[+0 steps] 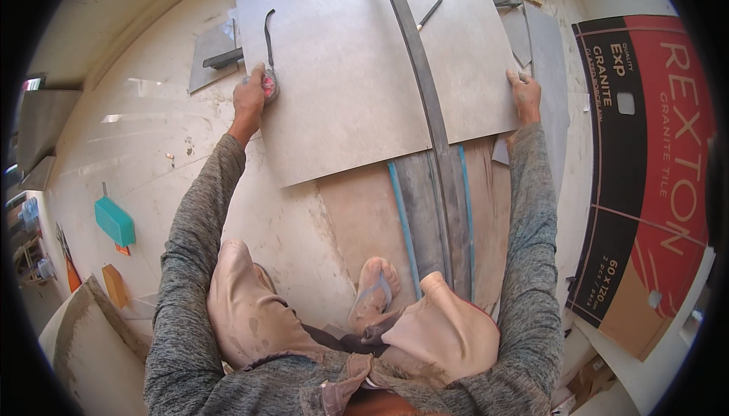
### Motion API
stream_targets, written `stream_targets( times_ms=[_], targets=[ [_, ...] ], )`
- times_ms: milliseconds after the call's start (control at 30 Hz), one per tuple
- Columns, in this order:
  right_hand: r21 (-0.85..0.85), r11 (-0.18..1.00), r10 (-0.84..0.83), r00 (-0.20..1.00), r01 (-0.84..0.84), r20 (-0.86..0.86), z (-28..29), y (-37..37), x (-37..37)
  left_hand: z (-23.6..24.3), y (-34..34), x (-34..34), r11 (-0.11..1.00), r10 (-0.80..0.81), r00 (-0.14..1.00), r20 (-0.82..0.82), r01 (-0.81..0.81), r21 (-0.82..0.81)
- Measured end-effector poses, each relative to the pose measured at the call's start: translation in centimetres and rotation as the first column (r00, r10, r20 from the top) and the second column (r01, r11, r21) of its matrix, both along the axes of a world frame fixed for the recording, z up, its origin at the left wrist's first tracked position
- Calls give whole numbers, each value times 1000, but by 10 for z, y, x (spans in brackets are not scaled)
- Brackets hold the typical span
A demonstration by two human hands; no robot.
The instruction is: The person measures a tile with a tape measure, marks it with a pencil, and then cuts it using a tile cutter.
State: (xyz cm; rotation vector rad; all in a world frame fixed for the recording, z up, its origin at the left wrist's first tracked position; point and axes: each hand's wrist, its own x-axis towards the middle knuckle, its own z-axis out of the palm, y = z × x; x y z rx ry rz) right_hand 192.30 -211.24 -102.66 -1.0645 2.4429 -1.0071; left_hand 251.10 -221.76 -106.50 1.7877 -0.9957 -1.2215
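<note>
A large pale grey tile (pixel 334 89) lies in front of me, tilted a little in the view. My left hand (pixel 248 103) is closed around a small rounded tape measure (pixel 269 85) with a red face and a black strap, at the tile's left edge. On the opposite edge, my right hand (pixel 525 97) grips the tile, thumb on top and the other fingers partly hidden. A long dark metal bar (pixel 419 59) runs lengthwise across the tile and on toward my feet. To the bar's right rests a dark pencil (pixel 430 14) with a light tip.
Under the tile's near edge sits a grey board with blue strips (pixel 414 188). Tile offcuts (pixel 211 53) flank the tile. A red and black cardboard sheet (pixel 642 143) lies at right. A teal box-shaped object (pixel 115 221) and an orange-yellow block (pixel 114 287) are at left.
</note>
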Motion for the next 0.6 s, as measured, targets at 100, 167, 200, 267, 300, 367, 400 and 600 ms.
stream_targets(
  times_ms=[100,167,200,267,300,367,400,600],
  targets=[
    [4,1000,-10,999,10,-50,-4,-6,6,-11,-5,10,997,56,997,48,-53,-58],
    [2,1000,25,999,-25,-22,0,-2,12,-4,0,6,998,50,998,48,-49,-27],
    [0,999,42,999,-42,-8,1,0,15,-1,3,4,999,47,998,49,-46,-11],
    [8,999,39,999,-40,12,3,2,15,2,4,3,999,39,998,42,-39,-11],
    [12,999,37,999,-37,22,3,3,15,3,5,2,999,34,999,40,-34,-10],
    [9,999,30,999,-30,22,4,4,7,-1,1,2,999,21,999,33,-23,33],
    [7,1000,25,999,-25,21,4,4,3,-1,-3,2,998,13,999,30,-15,55],
    [32,998,46,999,-46,15,8,4,10,-18,-4,11,1000,6,998,65,-7,3]
  ],
)
